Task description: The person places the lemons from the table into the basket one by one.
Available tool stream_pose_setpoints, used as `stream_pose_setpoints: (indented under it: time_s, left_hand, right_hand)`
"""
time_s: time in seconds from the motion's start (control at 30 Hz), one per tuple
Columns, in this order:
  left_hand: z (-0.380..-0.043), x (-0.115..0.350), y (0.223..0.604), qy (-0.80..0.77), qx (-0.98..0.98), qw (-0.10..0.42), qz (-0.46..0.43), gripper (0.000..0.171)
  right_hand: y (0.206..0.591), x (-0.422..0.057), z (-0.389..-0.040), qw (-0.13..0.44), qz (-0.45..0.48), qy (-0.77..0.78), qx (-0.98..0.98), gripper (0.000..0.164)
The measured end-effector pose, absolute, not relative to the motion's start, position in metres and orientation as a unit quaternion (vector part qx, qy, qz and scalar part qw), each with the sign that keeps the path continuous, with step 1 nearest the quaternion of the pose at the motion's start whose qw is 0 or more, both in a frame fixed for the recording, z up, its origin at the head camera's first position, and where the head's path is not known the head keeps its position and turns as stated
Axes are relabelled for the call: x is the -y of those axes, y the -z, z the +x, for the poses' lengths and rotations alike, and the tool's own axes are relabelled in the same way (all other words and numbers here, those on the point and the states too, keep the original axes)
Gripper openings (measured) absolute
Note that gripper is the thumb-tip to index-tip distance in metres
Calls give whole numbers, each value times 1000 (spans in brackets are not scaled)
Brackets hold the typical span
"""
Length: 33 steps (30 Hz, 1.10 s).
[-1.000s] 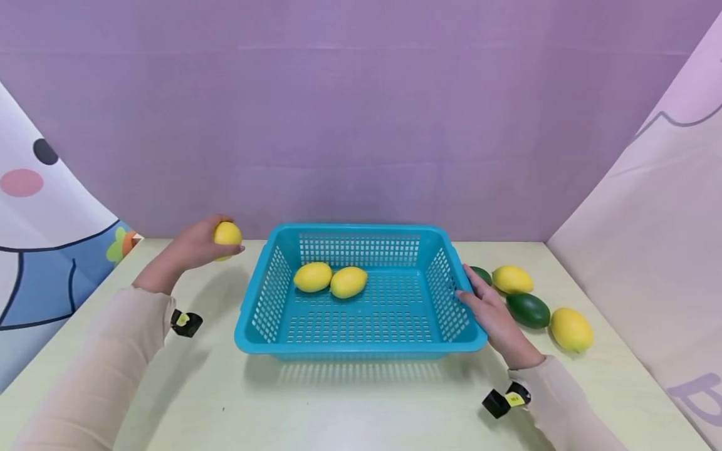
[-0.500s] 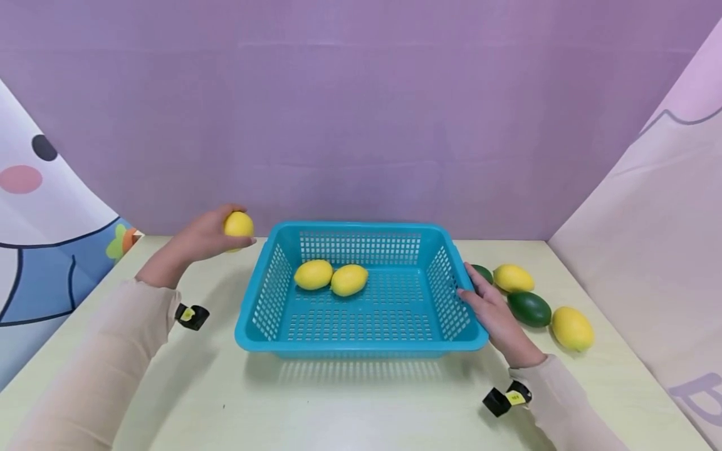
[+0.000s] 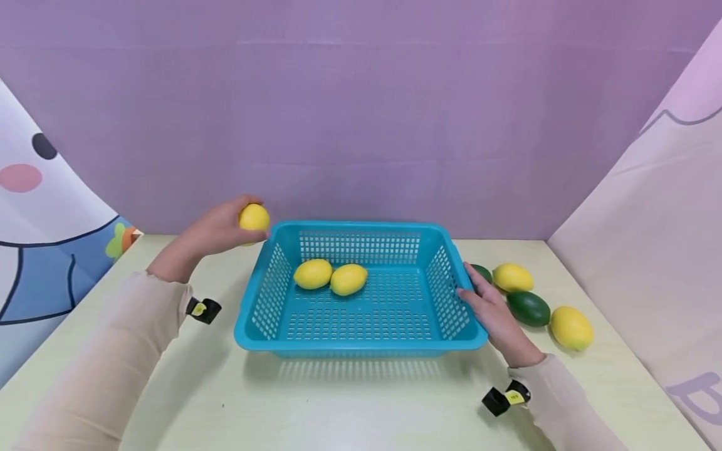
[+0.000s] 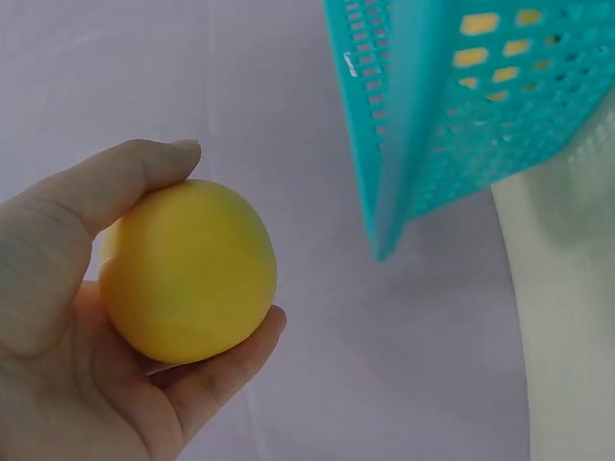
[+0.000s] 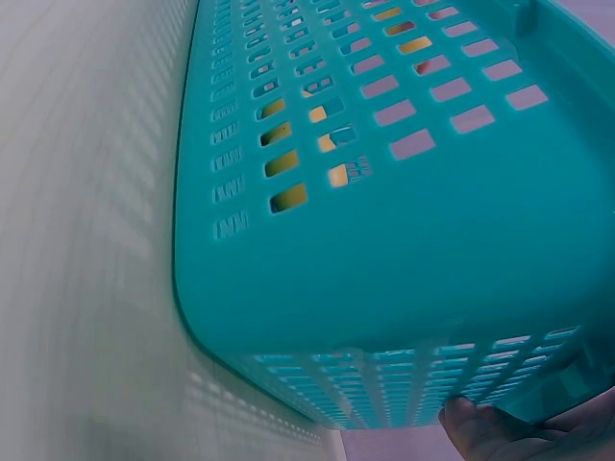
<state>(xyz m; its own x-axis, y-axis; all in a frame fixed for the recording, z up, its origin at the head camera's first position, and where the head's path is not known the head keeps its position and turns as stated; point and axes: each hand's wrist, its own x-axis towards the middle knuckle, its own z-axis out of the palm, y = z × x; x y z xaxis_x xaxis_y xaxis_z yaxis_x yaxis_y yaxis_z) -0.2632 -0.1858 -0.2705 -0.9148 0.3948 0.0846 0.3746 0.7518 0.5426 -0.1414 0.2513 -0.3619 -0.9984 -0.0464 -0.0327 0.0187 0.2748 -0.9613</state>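
Note:
My left hand (image 3: 225,225) holds a yellow lemon (image 3: 254,217) in the air, just outside the back left corner of a blue plastic basket (image 3: 361,351). In the left wrist view, thumb and fingers curl around the lemon (image 4: 189,272), with the basket (image 4: 413,125) off to the right. Two more lemons, a left one (image 3: 313,274) and a right one (image 3: 348,279), lie side by side inside the basket. My right hand (image 3: 496,313) grips the basket's right side, its thumb over the rim. Only its fingertips (image 5: 461,413) show against the wall in the right wrist view.
Right of the basket lie a lemon (image 3: 512,278), another lemon (image 3: 571,328), a dark green avocado-shaped fruit (image 3: 528,309) and a second green one (image 3: 482,274) partly hidden behind my right hand. A purple cloth (image 3: 361,125) hangs behind the pale table (image 3: 338,413).
My left hand has moved right and upward with the lemon, closer to the basket's back left corner. My right hand, the basket and the other fruit stay put.

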Motion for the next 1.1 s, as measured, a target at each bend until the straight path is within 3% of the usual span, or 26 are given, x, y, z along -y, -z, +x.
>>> stream_pose_setpoints:
  time_s: [1.1]
  left_hand:
    - [-260,147,260,-293,-920,24,259,62]
  right_hand:
    - [364,-252,-143,32,-13,609,-793,63]
